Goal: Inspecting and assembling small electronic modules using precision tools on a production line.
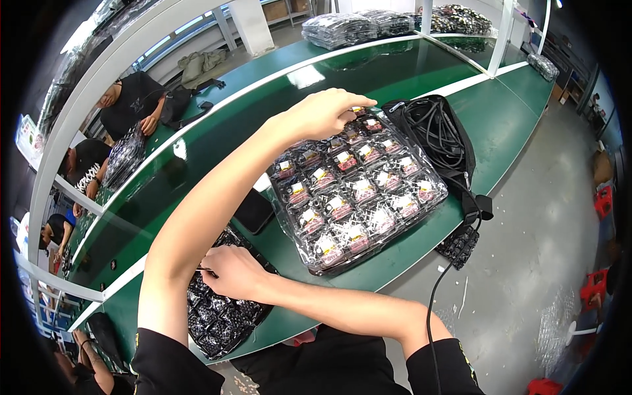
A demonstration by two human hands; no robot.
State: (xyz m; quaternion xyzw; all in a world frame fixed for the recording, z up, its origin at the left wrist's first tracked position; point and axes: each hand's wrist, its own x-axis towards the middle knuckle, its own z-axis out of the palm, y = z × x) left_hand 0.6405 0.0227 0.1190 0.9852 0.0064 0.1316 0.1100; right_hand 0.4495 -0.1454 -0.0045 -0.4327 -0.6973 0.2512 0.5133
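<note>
My left arm reaches across to the far edge of a clear plastic tray (363, 189). My left hand (319, 113) is over its far row, index finger stretched out and thumb apart from it, above a small red-and-black part in a pocket. Rows of similar small parts with white and yellow labels fill the tray's compartments. Under my left forearm, my right hand (234, 271) is closed, pinching a small dark thing over a black pocketed tray (220, 322). What it pinches is mostly hidden by the fingers.
A black bag with coiled cables (428, 131) lies right of the clear tray. A dark flat phone-like object (253, 210) rests between the trays. Wrapped stacks (359, 29) stand on the far green bench. Co-workers (135, 99) sit along the left. A cable hangs over my right arm.
</note>
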